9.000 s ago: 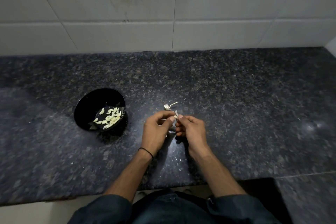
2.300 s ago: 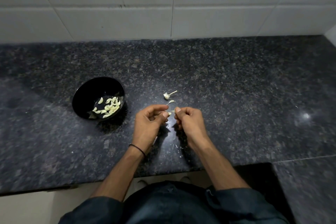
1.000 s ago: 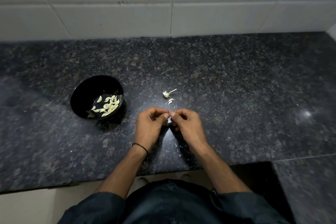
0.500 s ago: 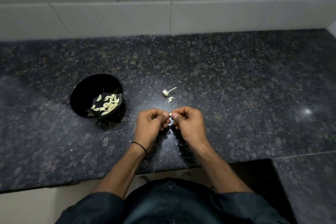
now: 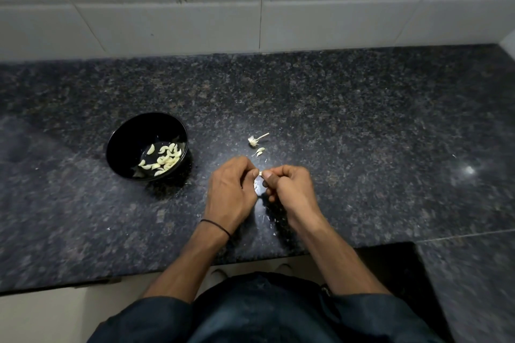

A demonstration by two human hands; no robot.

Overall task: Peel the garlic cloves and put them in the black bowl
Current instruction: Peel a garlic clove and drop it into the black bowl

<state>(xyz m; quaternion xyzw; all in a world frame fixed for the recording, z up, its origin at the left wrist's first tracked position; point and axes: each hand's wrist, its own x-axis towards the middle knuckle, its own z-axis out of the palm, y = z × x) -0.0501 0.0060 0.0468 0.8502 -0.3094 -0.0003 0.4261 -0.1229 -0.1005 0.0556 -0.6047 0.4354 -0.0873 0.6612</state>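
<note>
between the hands: garlic clove (image 5: 260,173), a pale speck pinched over the table (image 5: 362,147).
hands: left hand (image 5: 231,192) and right hand (image 5: 289,189) both curled, thumb tips grasping the clove.
just changed: skin scraps (image 5: 259,151) now lie just beyond the hands, none nine seconds back; peeling looks nearly finished.
clove axis: mostly hidden; seems to run hand to hand, tip unclear.
left of the hands: black bowl (image 5: 131,139) holding peeled cloves (image 5: 164,160).

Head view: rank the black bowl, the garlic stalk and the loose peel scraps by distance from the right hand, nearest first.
1. loose peel scraps, just beyond the right hand.
2. garlic stalk, slightly farther back.
3. black bowl, far left.
</note>
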